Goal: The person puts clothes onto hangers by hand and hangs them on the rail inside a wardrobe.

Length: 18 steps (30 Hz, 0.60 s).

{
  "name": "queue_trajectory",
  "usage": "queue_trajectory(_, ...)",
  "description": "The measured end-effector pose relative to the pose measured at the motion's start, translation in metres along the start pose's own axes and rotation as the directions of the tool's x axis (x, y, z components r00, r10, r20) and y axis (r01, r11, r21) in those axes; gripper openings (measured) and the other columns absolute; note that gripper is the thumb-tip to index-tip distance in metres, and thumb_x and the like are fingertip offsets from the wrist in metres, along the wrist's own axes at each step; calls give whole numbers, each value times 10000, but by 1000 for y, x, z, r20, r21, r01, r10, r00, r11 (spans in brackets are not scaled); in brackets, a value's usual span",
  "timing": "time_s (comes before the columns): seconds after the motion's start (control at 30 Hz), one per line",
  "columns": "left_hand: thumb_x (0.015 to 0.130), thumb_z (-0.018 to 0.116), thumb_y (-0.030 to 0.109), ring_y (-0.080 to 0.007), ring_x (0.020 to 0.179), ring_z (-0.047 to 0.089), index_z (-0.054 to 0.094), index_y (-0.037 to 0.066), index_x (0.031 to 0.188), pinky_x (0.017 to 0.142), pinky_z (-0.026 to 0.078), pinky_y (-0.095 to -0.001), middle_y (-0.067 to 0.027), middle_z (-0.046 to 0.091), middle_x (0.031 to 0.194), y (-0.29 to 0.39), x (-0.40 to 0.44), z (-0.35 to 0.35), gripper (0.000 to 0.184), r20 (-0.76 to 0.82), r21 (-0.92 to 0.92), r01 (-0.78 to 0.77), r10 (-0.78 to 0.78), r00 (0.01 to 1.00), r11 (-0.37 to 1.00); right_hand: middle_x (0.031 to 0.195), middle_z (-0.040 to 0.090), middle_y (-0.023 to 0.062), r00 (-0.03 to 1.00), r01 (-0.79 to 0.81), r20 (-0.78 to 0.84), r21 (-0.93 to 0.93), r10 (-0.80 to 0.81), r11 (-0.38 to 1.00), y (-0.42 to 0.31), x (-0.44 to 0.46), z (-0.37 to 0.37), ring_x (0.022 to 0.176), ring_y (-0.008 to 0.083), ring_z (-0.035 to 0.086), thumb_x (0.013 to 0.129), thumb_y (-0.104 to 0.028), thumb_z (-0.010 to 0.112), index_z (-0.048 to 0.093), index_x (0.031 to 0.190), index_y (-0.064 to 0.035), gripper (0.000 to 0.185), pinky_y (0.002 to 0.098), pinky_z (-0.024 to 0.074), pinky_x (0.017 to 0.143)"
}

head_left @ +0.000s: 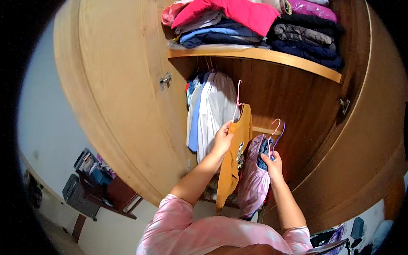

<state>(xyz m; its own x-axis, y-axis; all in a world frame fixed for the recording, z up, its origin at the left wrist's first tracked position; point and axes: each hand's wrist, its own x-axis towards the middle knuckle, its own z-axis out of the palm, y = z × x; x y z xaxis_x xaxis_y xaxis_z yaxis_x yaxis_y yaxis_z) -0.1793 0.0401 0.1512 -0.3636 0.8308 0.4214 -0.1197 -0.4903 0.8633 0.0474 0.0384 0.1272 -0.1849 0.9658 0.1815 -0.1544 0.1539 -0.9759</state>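
Note:
An orange-yellow top (pixel 238 148) with a dark print hangs on a pink hanger (pixel 238 95), upright in front of the wardrobe. My left hand (pixel 223 136) is closed on the top near its shoulder, beside the hanger. My right hand (pixel 272 163) is closed around the lower part of some pink and purple hangers (pixel 277 127). From these hang a pale pink-purple garment (pixel 255 182) and a dark blue one (pixel 263 155), close together to the right of the orange top.
White and blue shirts (pixel 212 110) hang at the wardrobe's left side. Folded clothes (pixel 225 21) are stacked on the shelf (pixel 255 53) above. Open wooden doors (pixel 114 85) flank both sides. A dark red desk (pixel 117 193) and a grey case (pixel 78 197) stand at lower left.

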Motion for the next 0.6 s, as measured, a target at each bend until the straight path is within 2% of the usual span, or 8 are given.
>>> queue_trajectory(0.1,779,408,-134,-184,1082,533,404,-43,1298,920,413,-265,-115,539,1198,-9,65,-12,527,-5,-6,-25,25,1000,1000,724,567,-1,1000,19,-21,-15,-19,1000,-3,20,14,623,73,508,772,-148,691,505,790,-80,198,222,418,617)
queue_trajectory(0.2,787,418,-128,-182,1086,532,402,-37,1301,918,416,-266,-120,538,1197,-7,123,-22,522,69,32,-97,94,993,995,727,564,-3,998,44,-53,-37,-46,998,1,47,28,628,75,508,774,-138,692,506,796,-75,198,222,420,619)
queue_trajectory(0.33,801,424,-122,-141,985,557,442,32,1280,838,446,-238,-77,580,1106,3,182,-23,504,93,123,-250,239,966,960,743,567,1,996,39,-85,-15,-40,999,6,70,40,649,84,515,770,-121,701,513,814,-62,202,225,425,635)
queue_trajectory(0.37,801,423,-122,-122,908,567,484,62,1247,785,456,-222,-57,604,1019,-3,199,-24,487,72,158,-241,232,970,958,745,567,0,995,48,-90,-10,-49,999,8,76,41,648,83,515,770,-118,700,512,816,-63,201,226,425,633)
queue_trajectory(0.47,804,424,-120,-110,882,572,533,65,1203,757,459,-212,-58,612,986,-2,232,-29,453,101,194,-208,191,976,959,748,564,-4,991,66,-113,5,-65,998,2,86,51,641,74,514,770,-108,698,501,818,-69,206,225,423,615)
queue_trajectory(0.5,788,444,-103,-142,937,578,607,59,1104,801,454,-238,-72,622,1017,2,235,-29,390,73,239,-159,145,987,958,747,564,-4,991,67,-118,9,-66,998,3,91,52,640,72,514,770,-106,698,499,816,-70,207,225,422,613)
queue_trajectory(0.6,764,468,-75,-198,1007,578,650,67,1027,867,437,-275,-91,626,1057,-14,255,-42,350,75,566,-308,324,943,765,744,565,-4,992,65,-112,14,-63,998,7,103,54,637,66,514,774,-104,693,492,809,-75,207,220,421,605)
